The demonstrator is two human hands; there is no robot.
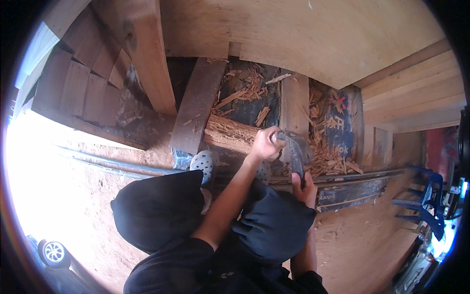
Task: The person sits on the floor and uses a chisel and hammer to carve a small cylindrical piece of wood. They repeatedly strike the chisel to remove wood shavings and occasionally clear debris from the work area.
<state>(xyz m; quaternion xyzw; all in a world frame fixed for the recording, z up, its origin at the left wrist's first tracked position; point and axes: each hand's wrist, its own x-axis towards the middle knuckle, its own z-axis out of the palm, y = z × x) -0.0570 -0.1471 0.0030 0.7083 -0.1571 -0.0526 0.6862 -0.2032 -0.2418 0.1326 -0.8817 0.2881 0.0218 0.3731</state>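
Note:
A dark, worn, curved hand tool (296, 156) is between my two hands in front of my knees. Its broad, flattened side bulges to the right; its exact kind cannot be made out. My left hand (267, 144) is closed in a fist at the tool's upper left end. Lower down, the fingers of my right hand (304, 188) wrap round the other end. Just behind my left hand lies a roughly hewn wooden log (229, 133), its surface splintered and reddish brown. My left fist hides the log's right end.
Wood chips (330, 159) are strewn around the log and between a dark plank (197, 105) and a pale plank (294, 103). A large plywood sheet (293, 36) spans the far side. Metal pipes (342, 178) run past my shoes (203, 161). A blue plastic chair (426, 198) stands at right.

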